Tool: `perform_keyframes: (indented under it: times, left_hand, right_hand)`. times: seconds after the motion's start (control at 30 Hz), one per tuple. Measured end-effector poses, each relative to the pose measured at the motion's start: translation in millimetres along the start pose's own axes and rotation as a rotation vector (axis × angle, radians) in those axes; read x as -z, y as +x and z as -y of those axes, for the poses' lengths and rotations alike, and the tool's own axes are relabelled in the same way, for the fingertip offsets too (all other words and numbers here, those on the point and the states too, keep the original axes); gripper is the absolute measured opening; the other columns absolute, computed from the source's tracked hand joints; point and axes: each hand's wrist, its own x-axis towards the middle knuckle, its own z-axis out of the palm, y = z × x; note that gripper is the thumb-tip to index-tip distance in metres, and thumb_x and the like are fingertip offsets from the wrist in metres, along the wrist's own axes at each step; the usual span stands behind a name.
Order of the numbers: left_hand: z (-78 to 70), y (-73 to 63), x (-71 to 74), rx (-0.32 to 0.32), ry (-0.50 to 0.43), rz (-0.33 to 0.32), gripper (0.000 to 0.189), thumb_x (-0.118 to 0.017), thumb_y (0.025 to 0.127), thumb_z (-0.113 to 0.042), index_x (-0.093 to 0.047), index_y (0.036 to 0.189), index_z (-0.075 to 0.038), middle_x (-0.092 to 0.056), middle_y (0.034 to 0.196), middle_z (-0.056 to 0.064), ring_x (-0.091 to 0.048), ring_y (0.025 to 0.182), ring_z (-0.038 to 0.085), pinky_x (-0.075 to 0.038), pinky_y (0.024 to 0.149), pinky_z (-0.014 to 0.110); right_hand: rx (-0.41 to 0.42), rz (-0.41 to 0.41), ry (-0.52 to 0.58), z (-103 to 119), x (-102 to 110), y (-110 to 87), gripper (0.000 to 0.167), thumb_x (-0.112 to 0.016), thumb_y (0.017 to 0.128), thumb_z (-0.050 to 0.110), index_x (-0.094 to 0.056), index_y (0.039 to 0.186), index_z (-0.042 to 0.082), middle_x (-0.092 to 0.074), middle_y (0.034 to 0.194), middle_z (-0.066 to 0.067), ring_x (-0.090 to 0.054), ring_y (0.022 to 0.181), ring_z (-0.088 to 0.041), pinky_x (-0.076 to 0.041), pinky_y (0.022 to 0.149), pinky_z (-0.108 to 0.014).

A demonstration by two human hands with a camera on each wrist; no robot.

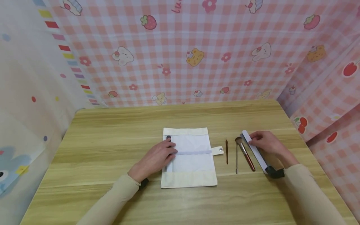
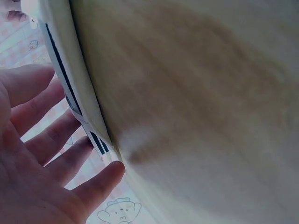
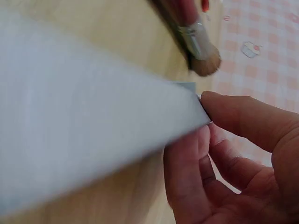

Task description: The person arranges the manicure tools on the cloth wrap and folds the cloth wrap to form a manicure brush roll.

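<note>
My left hand rests on the left side of an open cream cloth pouch, fingers extended over its pale inner panel. Under those fingers lies a slim item with a round dark end, tucked along the pouch's left edge. In the left wrist view the fingers are spread beside the pouch's edge. My right hand pinches a long pale nail file with a rounded end near its far end, between thumb and fingers. Behind the file, a grey-blue corner shows in the right wrist view.
Between pouch and file lie a small brown pointed tool, a thin metal stick and a makeup brush with a reddish handle. A snap strap sticks out from the pouch's right side. Patterned cloth hangs behind the wooden table.
</note>
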Motion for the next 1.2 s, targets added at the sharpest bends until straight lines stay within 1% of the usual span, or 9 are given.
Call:
perform_keyframes:
  times: [0.1,0.2,0.37,0.47,0.7,0.83,1.0,1.1,1.2]
  left_hand:
    - [0.4,0.7,0.1,-0.001,-0.004,-0.003,0.020,-0.070,0.100,-0.012,-0.077,0.115,-0.002,-0.065,0.132,0.019,-0.053,0.136,0.038,-0.043,0.113,0.049]
    - [0.6,1.2,0.2,0.000,-0.004,0.000,0.020,-0.071,0.099,-0.012,-0.077,0.115,-0.002,-0.066,0.132,0.019,-0.055,0.134,0.037,-0.044,0.112,0.048]
    - [-0.2,1.2,2.0,0.006,0.000,0.006,0.019,-0.071,0.099,-0.012,-0.077,0.114,-0.003,-0.066,0.131,0.018,-0.055,0.134,0.037,-0.044,0.112,0.049]
    - [-1.0,2.7,2.1,0.004,0.007,-0.005,0.016,-0.071,0.099,-0.012,-0.078,0.111,-0.004,-0.067,0.129,0.017,-0.055,0.134,0.038,-0.045,0.111,0.049]
    - [-2.5,8.1,-0.6,-0.027,0.052,-0.079,0.007,-0.074,0.096,-0.009,-0.080,0.099,-0.006,-0.069,0.116,0.012,-0.064,0.111,0.031,-0.050,0.100,0.047]
    - [-3.0,11.4,-1.4,0.002,0.057,-0.099,0.005,-0.075,0.095,-0.009,-0.080,0.093,-0.010,-0.069,0.117,0.011,-0.062,0.116,0.034,-0.047,0.104,0.053]
    - [-4.6,14.4,-0.4,0.065,0.024,-0.083,0.006,-0.077,0.094,-0.009,-0.079,0.089,-0.012,-0.067,0.123,0.011,-0.056,0.127,0.038,-0.041,0.108,0.064]
    - [-3.7,15.9,-0.5,0.064,0.003,-0.087,0.007,-0.078,0.092,-0.009,-0.078,0.086,-0.012,-0.068,0.122,0.010,-0.057,0.126,0.035,-0.044,0.106,0.061]
    - [-2.3,16.9,-1.5,0.060,-0.004,-0.092,0.010,-0.078,0.092,-0.008,-0.077,0.083,-0.011,-0.069,0.120,0.010,-0.060,0.123,0.032,-0.047,0.103,0.057]
  right_hand:
    - [0.017,-0.026,0.005,-0.2,3.9,-3.5,0.035,-0.068,0.099,0.014,-0.062,0.122,-0.012,-0.066,0.101,-0.016,-0.058,0.086,-0.019,-0.050,0.068,-0.024]
    - [0.016,-0.047,0.047,2.7,8.7,-8.4,0.036,-0.068,0.101,0.016,-0.061,0.123,-0.012,-0.066,0.103,-0.018,-0.060,0.084,-0.017,-0.053,0.068,-0.024]
    - [0.024,-0.072,0.160,12.0,15.0,-14.6,0.040,-0.065,0.104,0.019,-0.057,0.126,-0.013,-0.065,0.114,-0.026,-0.064,0.085,-0.010,-0.059,0.072,-0.026]
    - [0.043,-0.087,0.229,18.0,17.6,-17.3,0.041,-0.062,0.106,0.019,-0.055,0.129,-0.014,-0.065,0.117,-0.026,-0.066,0.086,-0.006,-0.060,0.076,-0.026]
    - [0.089,-0.122,0.328,36.2,17.2,-19.1,0.045,-0.060,0.106,0.023,-0.054,0.133,-0.013,-0.065,0.115,-0.019,-0.069,0.090,-0.005,-0.060,0.080,-0.026]
    - [0.111,-0.134,0.394,48.6,11.1,-14.9,0.044,-0.062,0.105,0.020,-0.054,0.132,-0.013,-0.068,0.109,-0.011,-0.070,0.089,-0.005,-0.061,0.079,-0.026]
    - [0.110,-0.148,0.407,65.4,3.5,-7.5,0.045,-0.063,0.105,0.024,-0.055,0.133,-0.011,-0.067,0.112,-0.011,-0.070,0.090,-0.005,-0.061,0.080,-0.026]
    - [0.121,-0.155,0.419,77.1,-0.3,-3.4,0.047,-0.064,0.104,0.027,-0.057,0.133,-0.009,-0.067,0.114,-0.012,-0.070,0.090,-0.006,-0.061,0.080,-0.026]
    - [0.141,-0.152,0.466,87.8,-4.7,0.9,0.048,-0.065,0.104,0.029,-0.057,0.133,-0.009,-0.067,0.116,-0.013,-0.070,0.091,-0.008,-0.061,0.080,-0.027]
